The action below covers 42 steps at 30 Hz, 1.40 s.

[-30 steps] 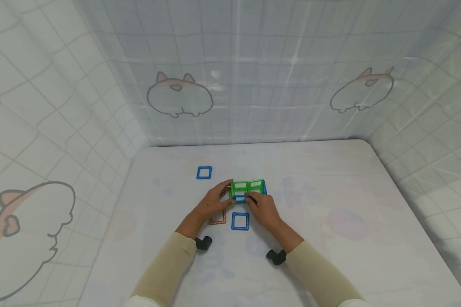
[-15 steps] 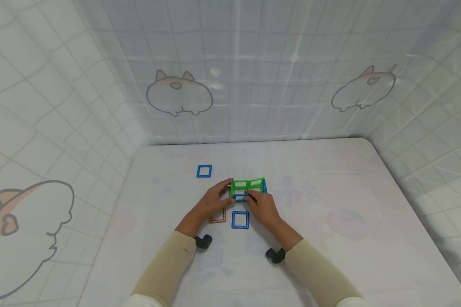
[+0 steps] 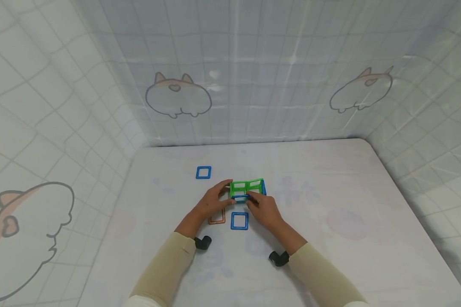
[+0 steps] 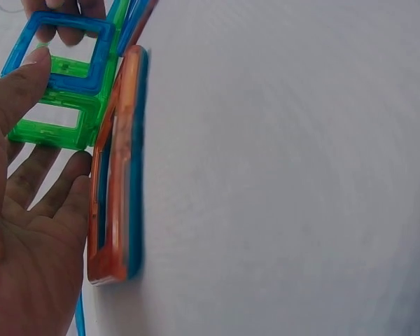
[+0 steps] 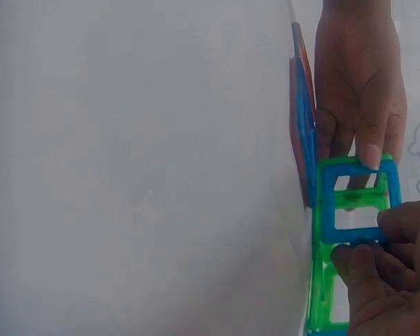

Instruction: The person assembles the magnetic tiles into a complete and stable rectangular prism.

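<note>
A small green frame structure of magnetic tiles point(image 3: 247, 186) stands mid-table, with a blue edge on its right end. At its near side, a blue square magnetic tile point(image 5: 327, 210) is pinched between my right hand's point(image 3: 266, 211) thumb and fingers. My left hand point(image 3: 209, 204) grips the structure's left end; its thumb lies on the blue tile's edge and its other fingers reach behind the green frames, as the left wrist view shows. An orange tile point(image 3: 217, 222) lies partly under the left hand in the head view. Beside it rests another blue square tile point(image 3: 239, 228).
Farther back to the left lies a separate blue square tile point(image 3: 203, 177). The pale table point(image 3: 330, 183) is bordered by white grid-patterned curtains point(image 3: 253, 85) behind and on both sides. A black wrist camera point(image 3: 279, 258) sits under each forearm.
The blue tile in the right hand has tipped slightly, its opening looking narrower in the head view. The right hand has shifted slightly toward the person; the left stays in place.
</note>
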Tool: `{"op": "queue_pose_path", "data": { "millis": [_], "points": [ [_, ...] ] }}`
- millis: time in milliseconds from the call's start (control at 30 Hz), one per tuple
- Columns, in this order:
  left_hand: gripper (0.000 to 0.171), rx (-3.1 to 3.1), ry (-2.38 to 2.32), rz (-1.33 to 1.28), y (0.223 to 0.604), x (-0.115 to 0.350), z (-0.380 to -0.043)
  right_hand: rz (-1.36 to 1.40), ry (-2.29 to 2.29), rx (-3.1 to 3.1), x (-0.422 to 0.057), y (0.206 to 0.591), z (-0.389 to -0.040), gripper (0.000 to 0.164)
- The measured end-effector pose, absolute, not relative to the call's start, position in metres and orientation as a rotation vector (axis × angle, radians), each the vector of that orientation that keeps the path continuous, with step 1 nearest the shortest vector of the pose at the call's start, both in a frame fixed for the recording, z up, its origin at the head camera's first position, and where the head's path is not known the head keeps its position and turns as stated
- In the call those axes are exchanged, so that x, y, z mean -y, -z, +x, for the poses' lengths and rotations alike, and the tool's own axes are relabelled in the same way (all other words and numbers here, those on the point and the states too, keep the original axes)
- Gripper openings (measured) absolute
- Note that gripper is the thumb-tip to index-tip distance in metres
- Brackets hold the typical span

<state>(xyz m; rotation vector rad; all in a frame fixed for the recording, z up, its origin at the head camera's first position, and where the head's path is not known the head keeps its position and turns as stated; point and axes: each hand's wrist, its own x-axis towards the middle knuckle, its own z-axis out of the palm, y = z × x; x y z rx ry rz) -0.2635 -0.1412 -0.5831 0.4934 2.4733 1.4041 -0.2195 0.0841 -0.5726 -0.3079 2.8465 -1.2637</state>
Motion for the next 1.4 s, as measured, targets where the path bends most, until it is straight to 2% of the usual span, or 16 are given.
{"op": "queue_pose_path", "data": {
  "millis": [267, 400, 567, 700, 833, 1033, 1267, 1400],
  "points": [
    [0.079, -2.482, -1.408, 0.452, 0.581, 0.141, -0.263, -0.283, 1.215, -2.866, -0.097, 0.566, -0.204, 0.035],
    [0.079, -2.484, -1.417, 0.474, 0.582, 0.142, -0.263, -0.422, 1.018, -2.841, -0.099, 0.562, -0.194, 0.036],
    [0.082, -2.480, -1.433, 0.501, 0.584, 0.142, -0.263, -0.753, 0.664, -2.789, -0.092, 0.559, -0.185, 0.051],
    [0.086, -2.482, -1.420, 0.498, 0.585, 0.142, -0.262, -0.858, 0.497, -2.768, -0.084, 0.559, -0.182, 0.066],
    [0.088, -2.482, -1.416, 0.485, 0.585, 0.140, -0.262, -0.938, 0.405, -2.797, -0.081, 0.561, -0.182, 0.073],
    [0.088, -2.484, -1.418, 0.487, 0.585, 0.138, -0.262, -1.032, 0.286, -2.904, -0.079, 0.567, -0.183, 0.059],
    [0.088, -2.501, -1.394, 0.472, 0.583, 0.138, -0.261, -1.266, 0.001, -2.961, -0.076, 0.565, -0.176, 0.045],
    [0.088, -2.503, -1.384, 0.473, 0.582, 0.138, -0.261, -1.267, -0.015, -2.937, -0.081, 0.565, -0.175, 0.037]
  ]
}}
